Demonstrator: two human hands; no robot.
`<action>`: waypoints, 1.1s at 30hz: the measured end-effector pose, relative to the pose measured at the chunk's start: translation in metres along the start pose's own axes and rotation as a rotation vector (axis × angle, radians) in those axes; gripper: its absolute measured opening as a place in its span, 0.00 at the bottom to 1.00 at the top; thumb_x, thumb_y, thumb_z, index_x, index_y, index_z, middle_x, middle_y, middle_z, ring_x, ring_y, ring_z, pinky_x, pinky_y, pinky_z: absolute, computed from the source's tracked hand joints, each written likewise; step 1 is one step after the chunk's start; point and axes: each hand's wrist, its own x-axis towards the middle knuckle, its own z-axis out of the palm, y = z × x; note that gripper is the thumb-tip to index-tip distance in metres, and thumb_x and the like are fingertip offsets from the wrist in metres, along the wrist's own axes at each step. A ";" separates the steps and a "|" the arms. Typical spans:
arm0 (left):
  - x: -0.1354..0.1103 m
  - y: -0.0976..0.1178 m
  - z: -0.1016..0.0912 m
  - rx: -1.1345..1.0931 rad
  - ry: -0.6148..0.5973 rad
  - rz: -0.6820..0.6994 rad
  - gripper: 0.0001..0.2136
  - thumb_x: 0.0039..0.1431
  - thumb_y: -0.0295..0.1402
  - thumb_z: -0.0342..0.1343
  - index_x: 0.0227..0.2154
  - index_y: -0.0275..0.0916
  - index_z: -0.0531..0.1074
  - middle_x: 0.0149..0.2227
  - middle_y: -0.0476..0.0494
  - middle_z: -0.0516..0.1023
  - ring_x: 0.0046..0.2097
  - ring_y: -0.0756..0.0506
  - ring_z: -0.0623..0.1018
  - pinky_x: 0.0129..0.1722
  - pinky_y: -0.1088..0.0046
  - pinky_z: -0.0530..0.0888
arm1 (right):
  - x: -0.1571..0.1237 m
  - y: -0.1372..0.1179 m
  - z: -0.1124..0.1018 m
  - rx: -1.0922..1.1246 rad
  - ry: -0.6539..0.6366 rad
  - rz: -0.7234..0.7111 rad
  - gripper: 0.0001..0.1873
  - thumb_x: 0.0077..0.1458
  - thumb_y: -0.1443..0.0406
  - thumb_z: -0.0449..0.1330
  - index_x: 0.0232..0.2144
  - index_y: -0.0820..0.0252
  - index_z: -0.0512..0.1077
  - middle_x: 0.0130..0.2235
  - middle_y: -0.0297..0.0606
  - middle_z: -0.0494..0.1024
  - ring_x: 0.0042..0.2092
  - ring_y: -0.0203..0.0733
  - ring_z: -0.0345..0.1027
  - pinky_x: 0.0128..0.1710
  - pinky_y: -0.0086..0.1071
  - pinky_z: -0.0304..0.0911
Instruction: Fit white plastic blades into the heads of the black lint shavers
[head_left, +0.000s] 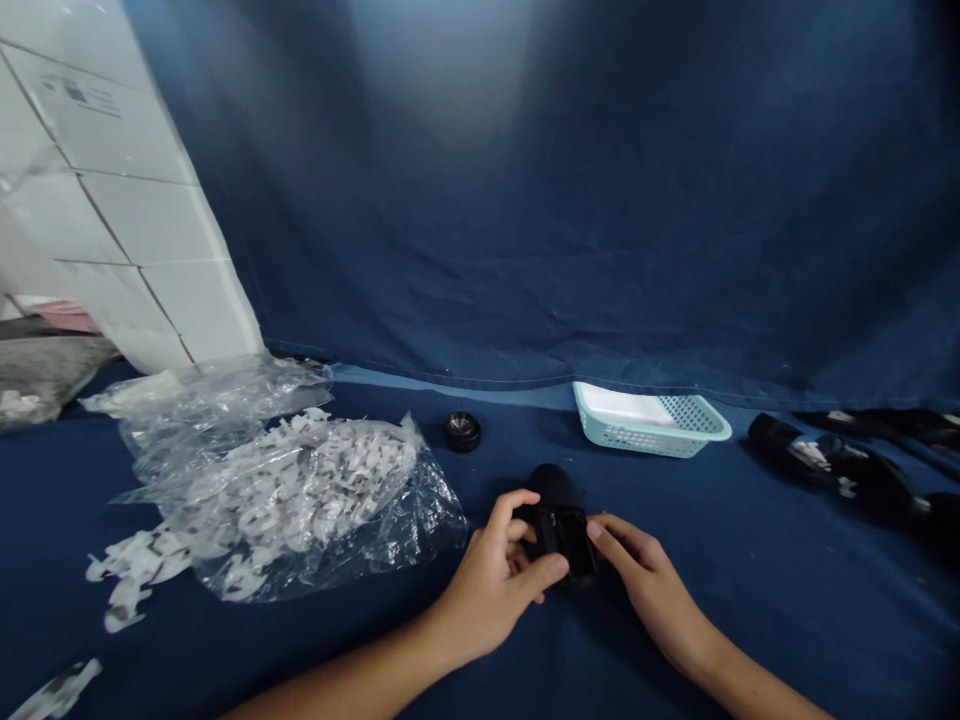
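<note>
Low in the middle of the head view, both hands are at a black rounded casing with a long open recess facing up. My left hand grips its left side, thumb at the recess edge and index finger near the top. Closed fingertips of my right hand press against the casing's right edge; whether a small part is between them is hidden. Beyond the casing lies a small round black part with a shiny inside.
A clear plastic bag of many small white and dark pieces lies left, some spilling out. A light-blue basket stands at the back right. Several black parts lie far right. A blue curtain hangs behind.
</note>
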 end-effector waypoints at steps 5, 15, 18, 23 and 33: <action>0.001 0.000 0.000 0.027 0.007 0.007 0.22 0.61 0.37 0.56 0.54 0.43 0.55 0.37 0.47 0.73 0.27 0.52 0.73 0.29 0.73 0.73 | 0.001 0.001 0.001 -0.010 0.010 -0.002 0.18 0.60 0.51 0.55 0.34 0.58 0.76 0.31 0.33 0.72 0.36 0.42 0.63 0.39 0.31 0.58; -0.001 0.001 0.000 0.089 0.049 -0.014 0.17 0.64 0.43 0.51 0.51 0.42 0.63 0.39 0.45 0.73 0.26 0.52 0.76 0.27 0.75 0.72 | -0.001 0.004 0.000 0.003 0.033 -0.001 0.18 0.60 0.51 0.54 0.33 0.55 0.76 0.31 0.32 0.74 0.38 0.42 0.65 0.41 0.30 0.59; -0.002 0.002 -0.001 0.105 0.038 0.002 0.17 0.65 0.44 0.49 0.53 0.43 0.63 0.42 0.43 0.73 0.26 0.52 0.76 0.26 0.75 0.71 | -0.001 0.002 0.000 0.000 0.020 -0.013 0.17 0.60 0.51 0.55 0.39 0.55 0.77 0.33 0.33 0.75 0.41 0.44 0.66 0.43 0.31 0.60; -0.004 0.009 -0.003 0.181 -0.003 0.110 0.21 0.64 0.42 0.51 0.58 0.44 0.59 0.44 0.41 0.75 0.28 0.50 0.77 0.31 0.72 0.73 | -0.001 0.002 -0.001 0.016 0.005 -0.025 0.18 0.60 0.52 0.55 0.43 0.56 0.76 0.34 0.36 0.76 0.40 0.46 0.68 0.44 0.35 0.61; -0.006 0.008 -0.002 0.255 0.057 0.114 0.21 0.64 0.40 0.51 0.58 0.43 0.62 0.30 0.48 0.75 0.28 0.48 0.77 0.33 0.70 0.73 | -0.003 -0.001 0.000 0.085 -0.051 -0.030 0.16 0.60 0.53 0.55 0.39 0.56 0.74 0.32 0.35 0.75 0.38 0.45 0.68 0.45 0.37 0.59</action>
